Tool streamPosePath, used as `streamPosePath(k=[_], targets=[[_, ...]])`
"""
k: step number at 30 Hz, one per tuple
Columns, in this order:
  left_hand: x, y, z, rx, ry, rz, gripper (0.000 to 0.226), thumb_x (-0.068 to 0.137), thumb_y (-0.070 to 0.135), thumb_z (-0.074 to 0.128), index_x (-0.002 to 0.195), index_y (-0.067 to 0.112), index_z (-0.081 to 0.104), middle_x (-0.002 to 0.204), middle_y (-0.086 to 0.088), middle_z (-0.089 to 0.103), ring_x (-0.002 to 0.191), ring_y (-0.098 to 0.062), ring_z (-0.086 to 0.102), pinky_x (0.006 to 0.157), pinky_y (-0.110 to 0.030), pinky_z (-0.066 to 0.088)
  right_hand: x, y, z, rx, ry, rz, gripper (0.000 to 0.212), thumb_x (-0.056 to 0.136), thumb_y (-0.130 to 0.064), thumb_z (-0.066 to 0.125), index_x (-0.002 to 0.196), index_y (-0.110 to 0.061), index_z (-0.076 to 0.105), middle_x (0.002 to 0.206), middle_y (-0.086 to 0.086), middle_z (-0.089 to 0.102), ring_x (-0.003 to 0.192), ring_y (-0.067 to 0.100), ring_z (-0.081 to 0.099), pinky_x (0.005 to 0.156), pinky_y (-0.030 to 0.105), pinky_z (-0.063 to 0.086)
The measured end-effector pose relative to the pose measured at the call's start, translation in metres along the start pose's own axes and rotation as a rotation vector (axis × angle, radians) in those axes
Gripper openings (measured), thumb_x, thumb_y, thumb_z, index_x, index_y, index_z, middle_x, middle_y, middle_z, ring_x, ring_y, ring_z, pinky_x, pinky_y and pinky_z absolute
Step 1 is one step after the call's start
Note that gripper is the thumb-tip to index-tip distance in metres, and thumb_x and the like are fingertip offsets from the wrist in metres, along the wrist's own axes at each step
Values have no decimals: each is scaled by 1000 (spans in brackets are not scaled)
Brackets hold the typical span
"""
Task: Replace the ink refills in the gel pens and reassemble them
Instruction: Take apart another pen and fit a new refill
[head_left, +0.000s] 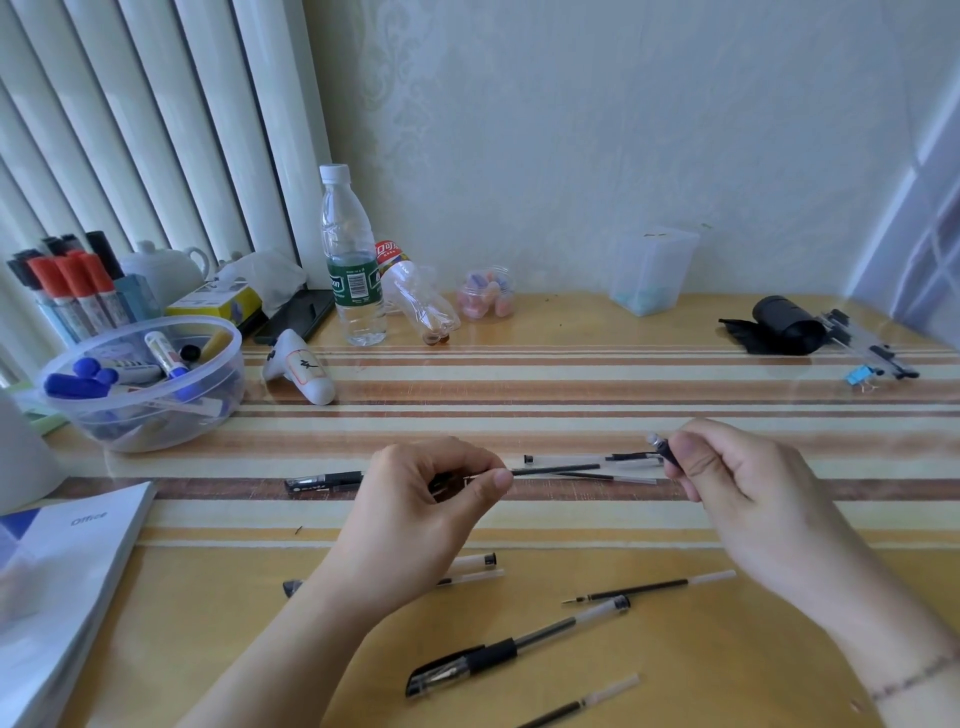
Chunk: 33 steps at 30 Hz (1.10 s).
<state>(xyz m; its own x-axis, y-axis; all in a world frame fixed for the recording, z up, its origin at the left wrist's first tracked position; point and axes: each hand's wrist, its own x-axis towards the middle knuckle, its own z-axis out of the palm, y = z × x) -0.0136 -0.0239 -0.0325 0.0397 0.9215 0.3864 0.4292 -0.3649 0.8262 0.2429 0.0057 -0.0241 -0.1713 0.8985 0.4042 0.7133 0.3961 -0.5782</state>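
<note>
My left hand (415, 514) pinches a thin black ink refill (556, 470) that points right above the striped cloth. My right hand (748, 483) grips a small black pen grip section with a clear tip (660, 448). Behind the refill lie a clear pen barrel (566, 459) and another refill (618, 478). A capped black pen (322, 482) rests left of my left hand. Near the front lie a loose refill (649, 588), an assembled capped gel pen (514, 649), another refill (582, 701) and a barrel (475, 561) partly hidden under my left wrist.
A clear bowl of markers (208, 415) stands at the left, with a marker holder (72, 291) behind it. Two bottles (353, 260) (421, 301), a small jar (485, 293), a clear cup (652, 270), a black roll (784, 325) and a book (67, 582) ring the table.
</note>
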Motion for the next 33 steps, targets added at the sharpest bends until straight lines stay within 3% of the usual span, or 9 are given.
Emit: streamPosePath(k=[2,7,18,23,26,28,31,33], targets=[[-1,1,1,17,-8,-3,16,87,22,68,72,19,72,49,10,48,44,-4,38,47,-14,31,0,0,0,-40,3,-11,42,87,-66,25,69,-39,51,56,-4,57,42,10,47,42,27,36],[2,-1,-3,-41,44,-28,18,88,21,67,71,14,71,52,0,46,48,-10,35,48,-21,30,1,4,-2,-56,67,25,43,86,-66,23,72,-37,52,51,5,58,48,23,56,46,44,47],[1,-2,-2,-18,-6,-12,18,88,23,67,70,19,70,52,8,48,47,-4,37,47,-17,33,-1,1,-1,-36,8,-12,44,88,-65,24,72,-36,52,57,4,62,57,26,62,52,46,51],[2,-6,-5,132,-13,64,12,86,20,69,74,20,73,62,6,62,57,-11,55,54,-16,40,-1,-2,-8,-214,23,-103,30,89,-54,38,71,-36,53,52,-2,53,45,11,47,40,23,33],[3,-7,-6,256,4,128,10,84,14,71,76,19,75,68,8,64,65,-15,60,56,-18,43,-1,-6,-11,-248,-7,-124,19,84,-52,51,77,-38,61,66,-16,58,67,4,53,42,18,33],[2,-6,-3,288,3,160,7,82,15,74,79,20,77,70,11,66,66,-10,61,57,-15,43,-1,-8,-7,-154,-97,-146,10,83,-43,59,87,-37,66,84,-23,58,78,-3,55,53,15,39],[-3,-2,7,283,-64,135,14,78,20,78,90,27,79,74,18,71,65,5,61,60,-5,39,-8,-10,8,-113,-254,-244,35,87,-9,64,112,-33,66,105,-28,48,92,-13,54,65,13,46],[-7,-2,14,280,-110,138,22,78,22,78,98,31,77,86,20,75,77,12,65,67,-8,48,-13,-16,19,-93,-307,-305,49,85,3,63,121,-30,63,106,-28,46,84,-18,52,62,5,41]])
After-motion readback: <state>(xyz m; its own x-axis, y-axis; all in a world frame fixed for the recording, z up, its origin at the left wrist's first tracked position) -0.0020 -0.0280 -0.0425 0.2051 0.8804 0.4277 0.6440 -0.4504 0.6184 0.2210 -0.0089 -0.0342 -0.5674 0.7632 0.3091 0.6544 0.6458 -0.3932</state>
